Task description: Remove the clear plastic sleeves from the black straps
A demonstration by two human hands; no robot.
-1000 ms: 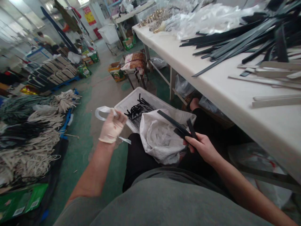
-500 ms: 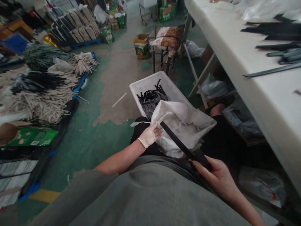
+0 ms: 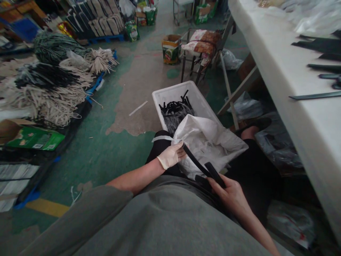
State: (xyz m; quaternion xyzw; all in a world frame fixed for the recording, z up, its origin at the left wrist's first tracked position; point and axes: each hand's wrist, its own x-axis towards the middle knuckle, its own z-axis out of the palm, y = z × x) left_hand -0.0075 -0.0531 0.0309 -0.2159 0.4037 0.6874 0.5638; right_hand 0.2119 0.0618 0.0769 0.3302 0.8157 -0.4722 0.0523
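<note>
My left hand (image 3: 172, 155) wears a pale glove and pinches the far end of a long black strap (image 3: 195, 161), with a thin white strip (image 3: 161, 138) trailing from its fingers. My right hand (image 3: 229, 192) is bare and closed round the near end of the same strap, along with a second short black piece (image 3: 214, 174). Both hands rest over my lap, against a crumpled white sack (image 3: 210, 142). Just beyond the sack stands a white plastic bin (image 3: 170, 94) holding several black strap pieces (image 3: 174, 108).
A long white table (image 3: 282, 67) runs along the right with black strips (image 3: 317, 44) on it. Piles of cord handles (image 3: 53, 85) lie on the floor at left. A stool with a cushion (image 3: 202, 41) and cardboard boxes (image 3: 170, 48) stand further back.
A second ago my left hand was raised to the left with a white strip; it has come down to the black strap's far end. My right hand drew the strap closer to my body.
</note>
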